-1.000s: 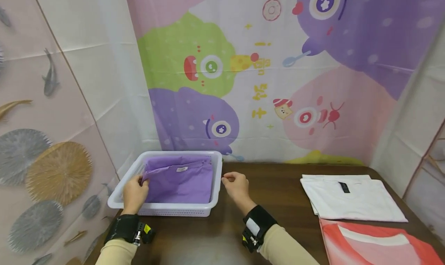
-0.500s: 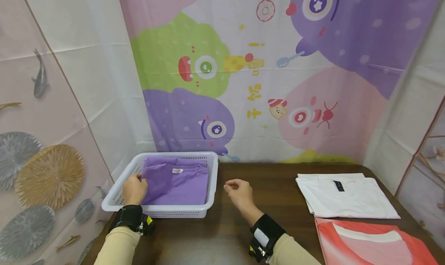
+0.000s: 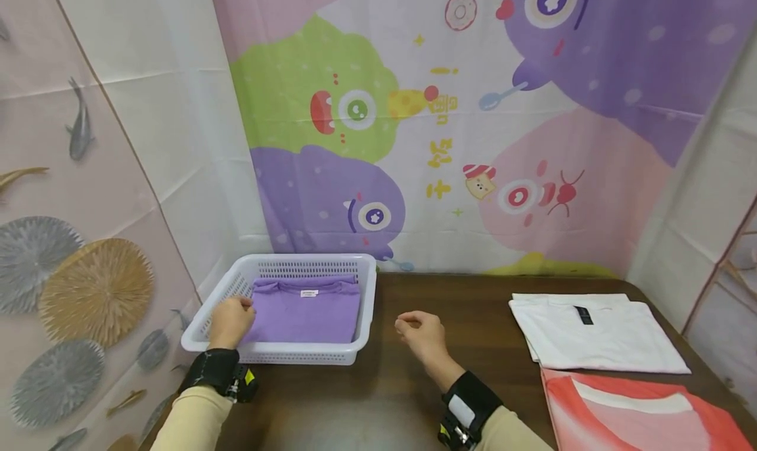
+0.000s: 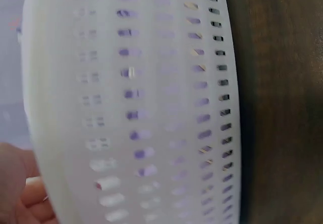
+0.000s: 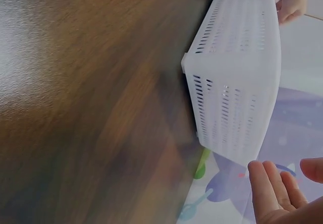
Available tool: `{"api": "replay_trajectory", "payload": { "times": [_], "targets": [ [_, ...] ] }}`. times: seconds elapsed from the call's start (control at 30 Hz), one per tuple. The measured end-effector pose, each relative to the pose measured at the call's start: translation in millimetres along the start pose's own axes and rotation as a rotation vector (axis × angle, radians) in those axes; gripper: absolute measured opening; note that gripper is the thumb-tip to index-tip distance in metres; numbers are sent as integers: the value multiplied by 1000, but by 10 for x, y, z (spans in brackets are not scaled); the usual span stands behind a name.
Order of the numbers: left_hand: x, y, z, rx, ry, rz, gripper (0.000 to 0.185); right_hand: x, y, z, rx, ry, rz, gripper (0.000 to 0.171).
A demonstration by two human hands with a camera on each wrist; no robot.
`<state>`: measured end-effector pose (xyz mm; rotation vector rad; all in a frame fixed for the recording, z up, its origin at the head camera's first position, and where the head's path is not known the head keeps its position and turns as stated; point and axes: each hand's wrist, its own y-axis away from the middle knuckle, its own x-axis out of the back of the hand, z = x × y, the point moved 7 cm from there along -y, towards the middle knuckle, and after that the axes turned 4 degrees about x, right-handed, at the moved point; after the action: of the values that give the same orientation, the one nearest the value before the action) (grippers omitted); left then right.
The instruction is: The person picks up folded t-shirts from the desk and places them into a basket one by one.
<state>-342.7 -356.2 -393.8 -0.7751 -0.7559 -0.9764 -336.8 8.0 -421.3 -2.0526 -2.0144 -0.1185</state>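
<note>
A folded purple T-shirt [image 3: 304, 313], with a white label at its collar, lies flat in a white perforated plastic basket [image 3: 296, 357]. My left hand [image 3: 230, 323] hovers over the basket's left side, its fingertips right by the shirt's left edge and loosely bent, holding nothing visible. Part of that hand [image 4: 22, 186] shows beyond the basket wall [image 4: 166, 103] in the left wrist view, thumb and fingers apart. To the right of the basket, my right hand [image 3: 424, 338] is in the air over the table. Its fingers [image 5: 265, 191] are fairly straight and hold nothing in the right wrist view.
A folded white T-shirt [image 3: 603, 339] with a black label lies at the right of the brown wooden table [image 3: 355, 405]. In front of it lies a folded red and pink shirt [image 3: 644, 415]. A cartoon-printed curtain [image 3: 449, 234] hangs behind the table.
The purple T-shirt's raised collar edge has come down flat in the basket, and my left fingers have let go of it. My right hand has moved right, away from the basket.
</note>
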Motion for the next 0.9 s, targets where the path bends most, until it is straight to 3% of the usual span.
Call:
{"api": "replay_trajectory", "payload": {
  "times": [0.1,0.23,0.4,0.57,0.7,0.9],
  "targets": [
    [-119,-5,206,-128,-53,-81,24,68,15,37,-15,-23,6,20],
    [-387,18,492,-302,-127,-253,18,149,27,109,-47,-50,20,20],
    [-710,59,685,-411,-176,-416,16,231,43,228,-83,-65,37,20],
    [-886,129,756,-463,-266,-466,10,327,56,350,-107,-76,56,20],
    [-967,193,850,-546,-333,-442,8,389,58,404,-120,-101,69,21],
    [-1135,232,959,-532,-457,-444,26,408,100,428,-149,-121,52,23]
  ]
}}
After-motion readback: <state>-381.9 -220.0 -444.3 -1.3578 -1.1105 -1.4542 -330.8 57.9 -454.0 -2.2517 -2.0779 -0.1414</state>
